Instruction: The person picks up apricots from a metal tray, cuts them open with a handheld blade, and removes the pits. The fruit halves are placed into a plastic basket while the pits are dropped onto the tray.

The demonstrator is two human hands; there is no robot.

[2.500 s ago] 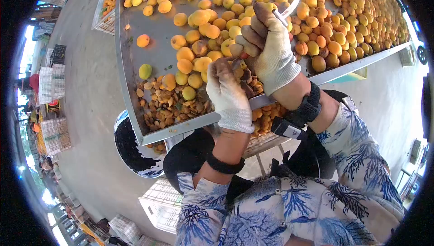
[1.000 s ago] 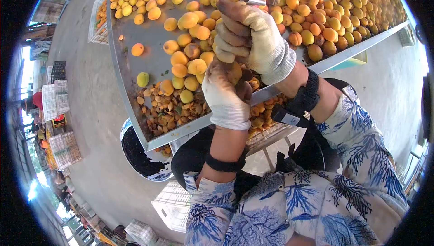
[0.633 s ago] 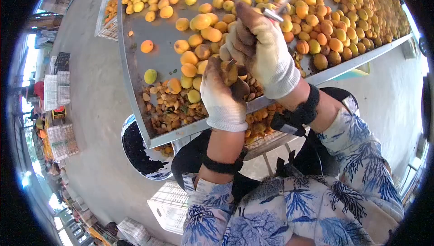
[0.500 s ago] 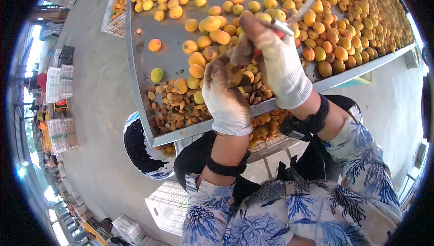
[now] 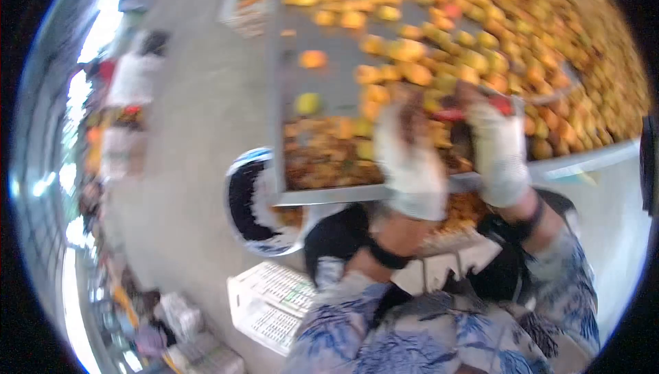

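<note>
My gloved right hand is closed around a red-handled curved knife, whose blade reaches out to the right over the fruit, blurred. Beside it, my gloved left hand is over the near edge of the metal tray. Motion smears its fingers, and I cannot tell whether they hold anything. Whole apricots lie just beyond both hands and heap up across the far and right parts of the tray. Brown apricot pits cover the near left corner.
Below the tray's near edge is a lower layer of orange fruit. A white and blue basin with dark contents stands by the tray's corner. A white plastic crate sits on the floor, and a fruit-filled crate lies beyond, left.
The view has swung, shifting the scene rightward, and is blurred. My right hand has come closer to the tray's near edge, and the knife blade has turned from pointing away to pointing right.
</note>
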